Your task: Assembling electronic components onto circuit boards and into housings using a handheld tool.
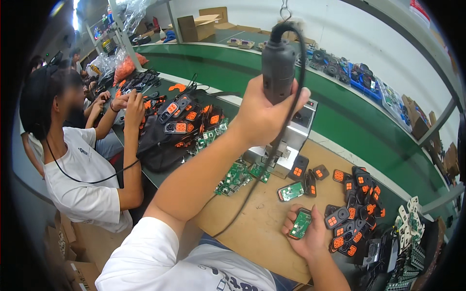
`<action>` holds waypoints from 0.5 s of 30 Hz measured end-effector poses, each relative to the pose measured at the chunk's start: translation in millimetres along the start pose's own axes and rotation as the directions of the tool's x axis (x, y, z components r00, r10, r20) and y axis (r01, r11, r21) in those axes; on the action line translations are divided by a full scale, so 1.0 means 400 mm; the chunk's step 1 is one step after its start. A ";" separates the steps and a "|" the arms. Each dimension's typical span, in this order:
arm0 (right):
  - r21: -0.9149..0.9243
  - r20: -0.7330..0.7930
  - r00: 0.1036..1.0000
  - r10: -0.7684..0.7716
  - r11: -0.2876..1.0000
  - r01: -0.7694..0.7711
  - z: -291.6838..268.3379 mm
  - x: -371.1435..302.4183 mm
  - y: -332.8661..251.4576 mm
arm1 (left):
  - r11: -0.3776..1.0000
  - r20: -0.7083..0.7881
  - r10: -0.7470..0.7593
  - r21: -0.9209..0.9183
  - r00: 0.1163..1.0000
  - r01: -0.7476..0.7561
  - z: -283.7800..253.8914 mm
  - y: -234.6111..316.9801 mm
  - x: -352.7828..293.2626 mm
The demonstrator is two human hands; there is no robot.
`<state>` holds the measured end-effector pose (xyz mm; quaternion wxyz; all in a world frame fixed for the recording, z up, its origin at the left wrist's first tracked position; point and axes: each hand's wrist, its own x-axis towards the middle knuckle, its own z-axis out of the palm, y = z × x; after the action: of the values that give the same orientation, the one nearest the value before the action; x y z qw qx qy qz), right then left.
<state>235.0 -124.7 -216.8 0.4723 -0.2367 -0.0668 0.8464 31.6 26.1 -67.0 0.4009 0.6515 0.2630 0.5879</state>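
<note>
Worktop (259,237); lettered shirt (230,269); right fingers (291,214) hold circuit board (301,223).

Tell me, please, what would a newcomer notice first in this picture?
The eye would probably fall first on the dark tool, gripped in the left hand at upper centre. Next come the black-and-orange casings heaped at the right, beside the right hand, which holds a green circuit board.

Dark lettering, partly folded away, crosses the wearer's white short-sleeved fabric shirt (191,271); print on the brown cardboard box (81,272) is too small to read.
</note>
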 end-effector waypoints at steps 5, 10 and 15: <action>-0.272 -0.043 0.994 -0.097 0.959 0.081 0.017 -0.005 0.019 | 0.984 0.050 -0.137 -0.109 0.989 0.142 0.012 -0.030 -0.003; -0.162 -0.002 1.000 -0.003 0.987 0.003 0.014 -0.007 0.017 | 0.972 0.076 -0.161 -0.160 0.984 0.172 -0.012 -0.037 -0.010; -0.146 -0.056 0.998 0.035 0.988 -0.043 0.019 0.013 0.018 | 0.880 0.117 -0.268 -0.374 0.956 0.293 0.004 -0.012 -0.092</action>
<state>223.7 -123.4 -214.5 0.4383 -0.2945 -0.1119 0.8418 27.4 -1.4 -91.3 0.6104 0.5324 0.2204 0.5435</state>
